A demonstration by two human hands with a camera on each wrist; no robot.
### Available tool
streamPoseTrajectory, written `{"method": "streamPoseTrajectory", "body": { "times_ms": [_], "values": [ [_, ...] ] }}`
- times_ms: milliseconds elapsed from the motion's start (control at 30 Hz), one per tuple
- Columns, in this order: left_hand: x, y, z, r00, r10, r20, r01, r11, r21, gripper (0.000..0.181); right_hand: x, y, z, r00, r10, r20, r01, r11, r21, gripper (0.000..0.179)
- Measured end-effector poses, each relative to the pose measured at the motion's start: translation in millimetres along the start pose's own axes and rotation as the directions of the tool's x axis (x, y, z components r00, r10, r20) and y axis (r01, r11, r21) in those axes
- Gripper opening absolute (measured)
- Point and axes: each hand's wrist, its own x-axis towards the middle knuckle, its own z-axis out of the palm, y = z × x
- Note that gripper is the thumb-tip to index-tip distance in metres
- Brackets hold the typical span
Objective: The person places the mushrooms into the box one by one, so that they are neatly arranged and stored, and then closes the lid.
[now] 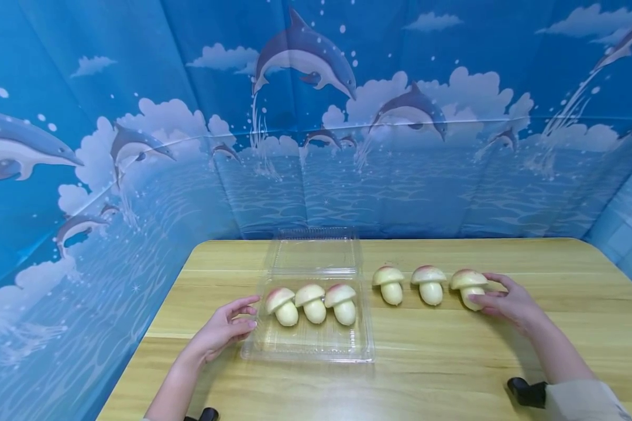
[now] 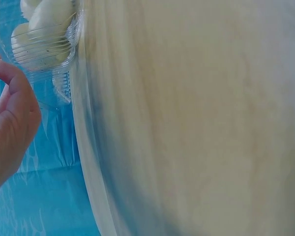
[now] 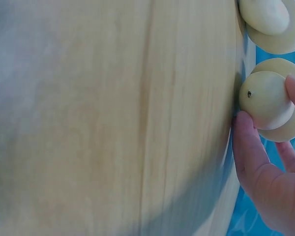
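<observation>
My right hand (image 1: 508, 301) has its thumb and fingers around the rightmost pale yellow mushroom (image 1: 470, 283), which has a pink-tinged cap. In the right wrist view, that mushroom's rounded stem end (image 3: 266, 100) faces the camera, with a small dark spot on it. Two more mushrooms, a middle one (image 1: 429, 285) and a left one (image 1: 389, 285), lie in a row beside it on the table. A clear plastic box (image 1: 308, 349) holds three similar mushrooms (image 1: 311, 303) side by side. My left hand (image 1: 225, 327) is at the box's left side, its fingers loosely bent close to the rim.
The box's hinged lid (image 1: 316, 255) lies folded back toward the rear edge of the wooden table (image 1: 432, 362). Behind the table hangs a blue dolphin-print cloth (image 1: 390, 187). Black straps or mounts (image 1: 528, 392) show by the wrists.
</observation>
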Motion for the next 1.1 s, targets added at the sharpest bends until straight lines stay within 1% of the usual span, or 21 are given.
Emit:
{"method": "streamPoseTrajectory", "body": {
  "times_ms": [200, 533, 900, 1100],
  "values": [
    [-2.4, 0.0, 0.4, 1.000, 0.009, 0.009, -0.008, 1.000, -0.010, 0.064, -2.2, 3.2, 0.5, 1.000, -0.012, 0.003, 0.012, 1.000, 0.019, 0.091],
    [-3.3, 1.8, 1.7, 1.000, -0.006, -0.002, 0.006, 1.000, -0.007, 0.065, -7.7, 2.4, 0.3, 1.000, -0.008, 0.024, 0.007, 1.000, 0.017, 0.090],
    [-2.0, 1.9, 2.0, 1.000, -0.004, 0.002, 0.004, 1.000, -0.011, 0.065, -17.4, 3.4, 0.4, 0.999, -0.036, 0.038, 0.035, 0.999, 0.025, 0.086],
    [-1.1, 1.6, 1.6, 1.000, -0.002, -0.002, 0.002, 1.000, -0.011, 0.064, -23.5, 1.3, 1.0, 0.997, -0.053, 0.059, 0.052, 0.999, 0.014, 0.087]
  ]
}}
